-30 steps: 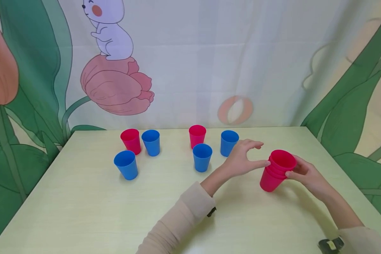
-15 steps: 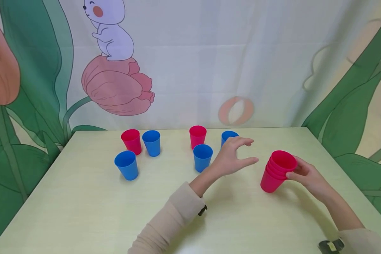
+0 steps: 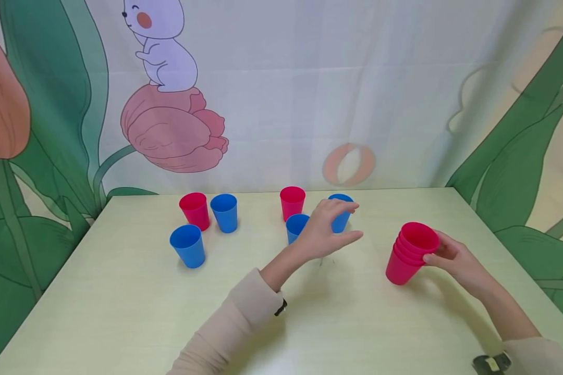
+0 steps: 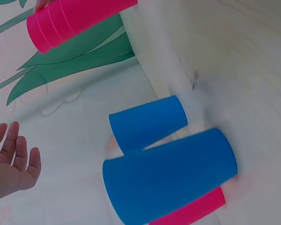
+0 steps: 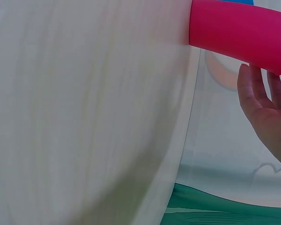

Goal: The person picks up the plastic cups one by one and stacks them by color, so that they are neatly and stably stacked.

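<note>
My right hand (image 3: pixel 457 265) holds a tilted stack of nested pinkish-red cups (image 3: pixel 403 265) by its right side, near the table's right. In the right wrist view the fingers (image 5: pixel 255 91) touch the stack's side. My left hand (image 3: pixel 321 232) is empty, its thumb and fingers spread apart, over the middle of the table. It partly covers a blue cup (image 3: pixel 296 225) and overlaps another blue cup (image 3: pixel 340 221) behind it. Both blue cups also show in the left wrist view, where the nearer cup (image 4: pixel 168 178) hides most of a red one (image 4: pixel 192 211).
At the back stands a single red cup (image 3: pixel 292 203). On the left are another red cup (image 3: pixel 194 211) and two blue cups, one farther back (image 3: pixel 224 213) and one nearer (image 3: pixel 187 247). A printed curtain (image 3: pixel 262 104) hangs behind the pale table (image 3: pixel 122 312).
My left hand has moved left, away from the red stack it was touching, and now covers part of the middle blue cup. The right hand and its stack have hardly moved.
</note>
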Action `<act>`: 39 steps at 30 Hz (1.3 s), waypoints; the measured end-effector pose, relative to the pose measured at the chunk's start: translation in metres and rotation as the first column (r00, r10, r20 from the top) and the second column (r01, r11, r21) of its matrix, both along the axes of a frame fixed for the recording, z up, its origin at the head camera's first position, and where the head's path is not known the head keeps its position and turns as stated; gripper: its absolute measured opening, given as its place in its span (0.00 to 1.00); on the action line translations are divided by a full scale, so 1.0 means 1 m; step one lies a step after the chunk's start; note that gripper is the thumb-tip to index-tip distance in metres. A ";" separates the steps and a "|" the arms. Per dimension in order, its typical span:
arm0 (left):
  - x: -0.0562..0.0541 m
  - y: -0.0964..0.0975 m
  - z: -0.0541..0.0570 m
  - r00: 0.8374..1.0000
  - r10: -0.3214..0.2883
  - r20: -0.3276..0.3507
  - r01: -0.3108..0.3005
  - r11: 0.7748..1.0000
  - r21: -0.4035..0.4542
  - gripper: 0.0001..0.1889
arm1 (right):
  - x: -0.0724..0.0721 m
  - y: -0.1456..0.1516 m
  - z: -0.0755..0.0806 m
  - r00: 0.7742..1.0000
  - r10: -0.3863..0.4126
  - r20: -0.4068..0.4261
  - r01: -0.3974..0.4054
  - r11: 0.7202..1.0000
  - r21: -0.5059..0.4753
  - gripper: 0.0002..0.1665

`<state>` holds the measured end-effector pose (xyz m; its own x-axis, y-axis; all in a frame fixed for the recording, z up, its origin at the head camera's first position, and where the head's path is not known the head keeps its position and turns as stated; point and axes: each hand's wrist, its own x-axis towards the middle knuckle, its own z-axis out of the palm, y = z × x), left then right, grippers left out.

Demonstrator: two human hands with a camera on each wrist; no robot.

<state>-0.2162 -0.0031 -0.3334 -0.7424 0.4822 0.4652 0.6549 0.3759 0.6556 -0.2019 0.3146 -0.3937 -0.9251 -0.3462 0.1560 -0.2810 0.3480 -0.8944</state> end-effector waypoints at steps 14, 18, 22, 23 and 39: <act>-0.006 -0.031 0.001 0.997 0.060 -0.052 -0.058 0.998 0.040 0.25 | 0.001 0.001 0.002 1.000 -0.008 0.013 0.008 1.000 0.019 0.29; -0.010 -0.039 0.001 0.995 0.094 -0.025 -0.093 0.995 0.033 0.25 | 0.001 0.000 0.003 1.000 -0.019 0.022 0.018 0.999 0.029 0.30; -0.015 -0.047 -0.001 0.990 0.138 0.003 -0.138 0.990 0.014 0.25 | 0.001 0.000 0.003 1.000 -0.011 0.019 0.011 1.000 0.026 0.29; -0.017 -0.049 -0.001 0.989 0.151 0.009 -0.151 0.989 0.009 0.25 | 0.001 0.000 0.003 1.000 -0.007 0.017 0.007 1.000 0.019 0.29; -0.039 -0.081 -0.007 0.950 0.284 0.128 -0.288 0.958 0.007 0.28 | -0.001 0.002 0.001 1.000 0.006 0.008 -0.006 1.000 0.001 0.28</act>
